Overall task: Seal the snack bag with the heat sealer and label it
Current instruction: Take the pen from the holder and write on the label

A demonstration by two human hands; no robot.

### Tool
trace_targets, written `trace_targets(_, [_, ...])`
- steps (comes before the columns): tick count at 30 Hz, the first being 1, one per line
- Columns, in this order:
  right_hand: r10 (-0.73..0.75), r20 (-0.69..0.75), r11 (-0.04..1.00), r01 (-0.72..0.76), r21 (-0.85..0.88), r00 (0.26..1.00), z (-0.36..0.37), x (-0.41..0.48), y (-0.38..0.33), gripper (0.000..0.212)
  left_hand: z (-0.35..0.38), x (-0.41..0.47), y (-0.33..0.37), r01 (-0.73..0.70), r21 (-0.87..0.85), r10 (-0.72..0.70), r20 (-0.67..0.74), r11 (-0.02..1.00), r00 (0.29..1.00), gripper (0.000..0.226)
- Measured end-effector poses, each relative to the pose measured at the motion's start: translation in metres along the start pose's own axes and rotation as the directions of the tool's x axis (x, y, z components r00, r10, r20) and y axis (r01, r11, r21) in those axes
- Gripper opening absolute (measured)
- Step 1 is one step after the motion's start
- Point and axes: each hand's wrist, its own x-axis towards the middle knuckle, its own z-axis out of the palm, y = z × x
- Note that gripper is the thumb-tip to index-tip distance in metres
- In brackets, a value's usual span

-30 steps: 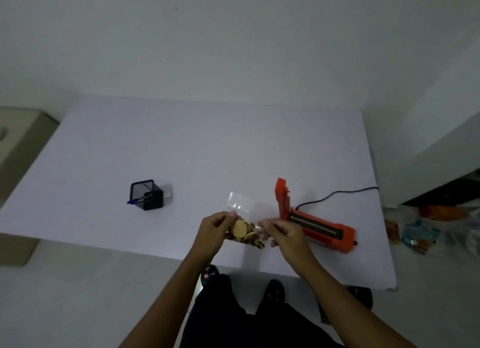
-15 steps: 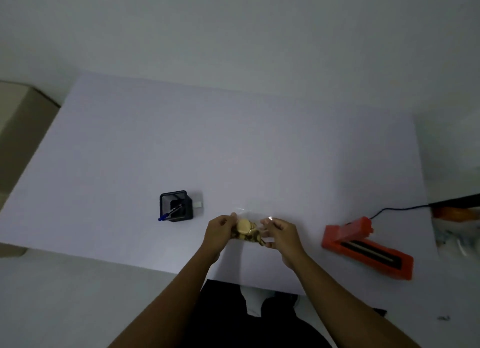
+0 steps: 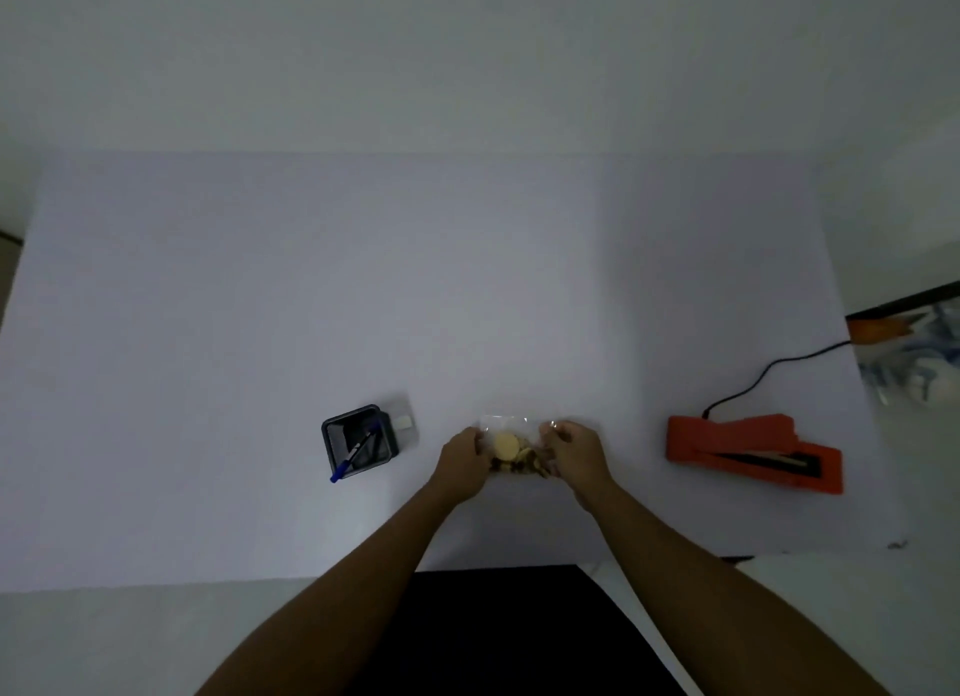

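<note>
While both forearms reach forward, the left hand [image 3: 464, 461] and right hand [image 3: 575, 454] pinch the snack bag [image 3: 511, 448] between them.

Dim room: white table [image 3: 260, 306] against a plain pale wall [image 3: 467, 56].

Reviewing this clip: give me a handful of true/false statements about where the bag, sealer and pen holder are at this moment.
1. Both hands hold the snack bag, left hand and right hand at its two ends. True.
2. The bag lies inside the heat sealer. False: the sealer sits apart, to the right of the bag.
3. The sealer's black cord runs off toward the table's right edge. True.
4. The pen holder is empty. False: a blue pen leans in it.
</note>
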Motion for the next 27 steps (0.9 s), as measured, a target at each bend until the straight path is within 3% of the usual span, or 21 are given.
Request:
trace_targets(8, [-0.01,0.065,1.0,0.012,-0.029,0.998,-0.013,-0.017,-0.009,0.014,0.003,-0.021,0.009,0.029,-0.013,-0.029,0.001,0.999,1.0,0.038])
trace_targets(12, [-0.062,0.024,0.99,0.064,-0.129,0.998,-0.02,-0.034,-0.02,0.043,-0.002,-0.04,0.011,0.002,-0.086,-0.009,-0.081,0.996,0.997,0.041])
trace_targets(14, [-0.127,-0.028,0.986,0.123,-0.112,0.992,-0.018,-0.042,-0.023,0.041,-0.013,-0.053,0.009,-0.043,-0.136,0.016,-0.189,0.99,0.982,0.039])
trace_targets(18, [-0.241,-0.002,0.969,0.241,-0.056,0.971,-0.001,-0.058,-0.035,0.02,-0.046,-0.084,-0.002,-0.216,-0.191,0.092,-0.508,0.958,0.857,0.023])
trace_targets(21, [-0.262,0.147,0.964,0.267,-0.017,0.954,0.025,-0.076,-0.046,0.013,-0.079,-0.099,-0.022,-0.263,-0.213,0.057,-0.665,0.941,0.744,0.016])
trace_targets(24, [-0.291,0.281,0.947,0.318,-0.052,0.914,0.061,-0.093,-0.059,0.017,-0.112,-0.095,-0.05,-0.206,-0.235,-0.017,-0.696,0.95,0.718,0.027])
trace_targets(27, [-0.301,0.322,0.931,0.349,-0.103,0.898,0.1,-0.105,-0.071,0.028,-0.135,-0.08,-0.076,0.026,-0.236,-0.158,-0.561,0.972,0.813,0.052])
